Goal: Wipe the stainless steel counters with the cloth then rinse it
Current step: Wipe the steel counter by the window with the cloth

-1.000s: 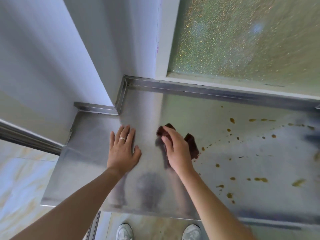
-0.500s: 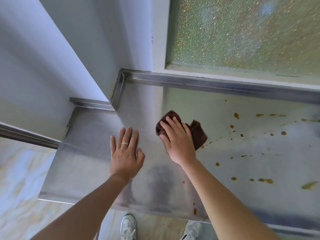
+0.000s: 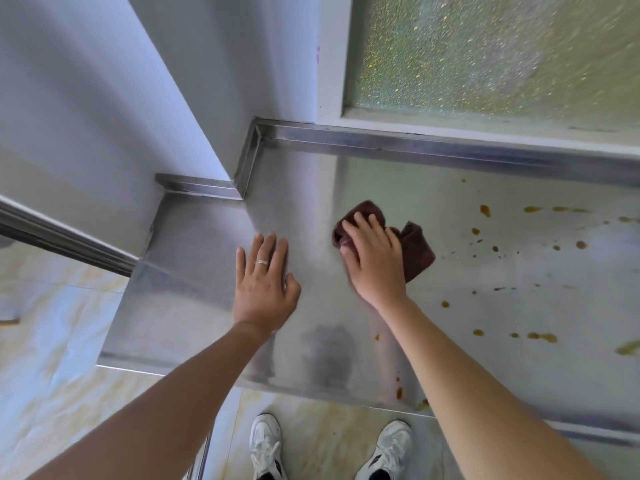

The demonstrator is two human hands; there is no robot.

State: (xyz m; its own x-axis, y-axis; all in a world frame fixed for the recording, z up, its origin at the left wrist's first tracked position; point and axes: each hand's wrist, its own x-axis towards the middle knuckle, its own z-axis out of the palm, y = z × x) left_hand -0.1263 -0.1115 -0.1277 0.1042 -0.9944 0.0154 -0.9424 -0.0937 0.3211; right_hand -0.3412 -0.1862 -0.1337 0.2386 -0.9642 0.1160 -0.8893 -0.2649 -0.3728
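Under the right hand (image 3: 375,263) grip, cloth (image 3: 415,252) on counter (image 3: 207,292).

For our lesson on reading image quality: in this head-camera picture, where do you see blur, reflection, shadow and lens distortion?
Head view: motion blur smears the frosted window at top right; the steel counter mirrors the wall and window light; a dark patch, apparently the person's shadow or reflection, lies near its front edge; the wide angle stretches both forearms; the right hand on the brown cloth is slightly soft, while the left hand is sharper.
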